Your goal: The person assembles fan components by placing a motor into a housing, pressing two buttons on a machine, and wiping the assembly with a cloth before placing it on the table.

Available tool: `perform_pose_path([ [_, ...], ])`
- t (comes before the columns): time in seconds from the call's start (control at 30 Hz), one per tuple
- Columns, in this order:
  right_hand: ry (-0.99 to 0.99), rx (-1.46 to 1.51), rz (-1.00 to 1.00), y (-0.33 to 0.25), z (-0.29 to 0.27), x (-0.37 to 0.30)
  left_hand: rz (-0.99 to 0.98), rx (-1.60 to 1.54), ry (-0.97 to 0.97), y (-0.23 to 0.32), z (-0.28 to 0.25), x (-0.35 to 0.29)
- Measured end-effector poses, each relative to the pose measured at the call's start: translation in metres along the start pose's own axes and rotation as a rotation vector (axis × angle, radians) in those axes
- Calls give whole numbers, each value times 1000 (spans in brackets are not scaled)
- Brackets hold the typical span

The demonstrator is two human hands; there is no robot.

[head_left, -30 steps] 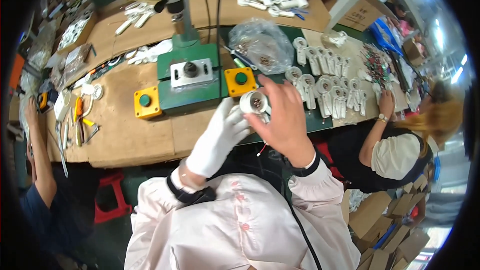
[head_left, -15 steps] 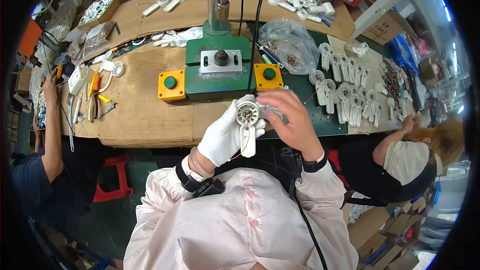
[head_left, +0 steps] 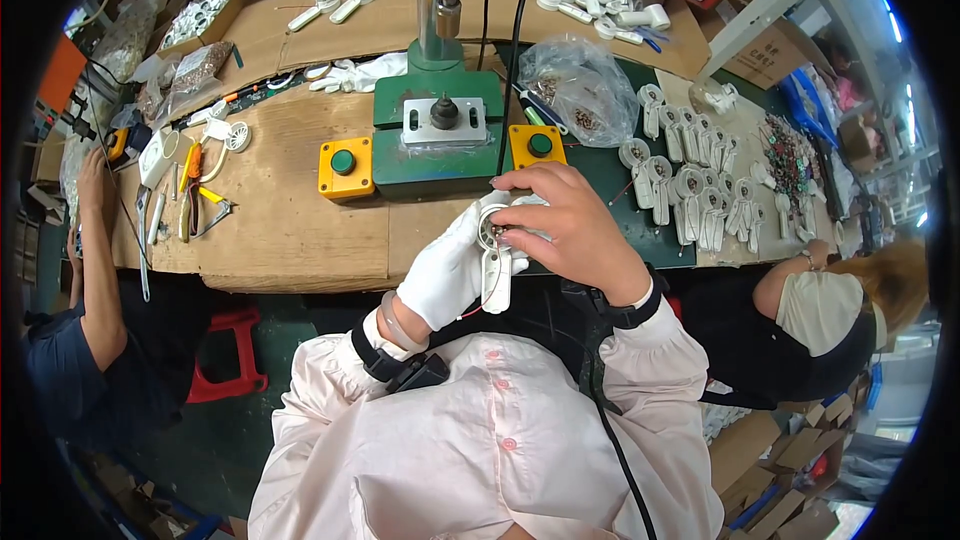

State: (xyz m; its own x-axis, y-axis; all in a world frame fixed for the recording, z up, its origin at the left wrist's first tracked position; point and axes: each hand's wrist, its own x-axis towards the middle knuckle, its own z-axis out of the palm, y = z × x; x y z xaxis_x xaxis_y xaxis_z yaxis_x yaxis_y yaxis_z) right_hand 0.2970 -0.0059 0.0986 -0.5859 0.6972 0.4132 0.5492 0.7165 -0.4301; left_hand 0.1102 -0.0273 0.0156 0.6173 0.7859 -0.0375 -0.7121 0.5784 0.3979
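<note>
My left hand (head_left: 440, 275), in a white glove, is closed round a white mini fan housing (head_left: 496, 285) with a round head and a short handle pointing toward me. A thin red wire hangs from the handle end. My bare right hand (head_left: 580, 235) reaches over the round head from the right. Its thumb and fingers are drawn together at the head's opening, where small brownish parts show. What they pinch, if anything, is hidden. Just beyond my hands stands a green press (head_left: 440, 165) with a metal plate (head_left: 418, 124) and black post (head_left: 444, 112).
Yellow button boxes (head_left: 345, 184) flank the press. Many white fan housings (head_left: 690, 190) stand in rows at right, near a clear bag of small parts (head_left: 580, 90). Pliers (head_left: 188, 195) and cutters lie at left. Co-workers sit on both sides, one with a forearm (head_left: 97, 270) on the bench.
My right hand has moved left, from beside the round head to over its opening, and its fingers have closed in. My left hand keeps the fan housing in nearly the same place.
</note>
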Motion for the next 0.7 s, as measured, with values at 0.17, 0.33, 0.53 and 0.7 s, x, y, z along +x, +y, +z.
perform_pose_path([
  [0.17, 31, -17, -2, 0, 5, 2, -2, -10, 76, 0, 5, 0],
  [0.33, 56, -28, -2, -1, 5, 3, 21, -28, 82, -1, 5, 1],
  [0.53, 84, -82, -5, -3, 8, 3, 33, -47, 63, -2, 1, 2],
  [0.7, 103, -101, -12, -3, 11, 3, 46, -59, 42, -3, 0, 3],
])
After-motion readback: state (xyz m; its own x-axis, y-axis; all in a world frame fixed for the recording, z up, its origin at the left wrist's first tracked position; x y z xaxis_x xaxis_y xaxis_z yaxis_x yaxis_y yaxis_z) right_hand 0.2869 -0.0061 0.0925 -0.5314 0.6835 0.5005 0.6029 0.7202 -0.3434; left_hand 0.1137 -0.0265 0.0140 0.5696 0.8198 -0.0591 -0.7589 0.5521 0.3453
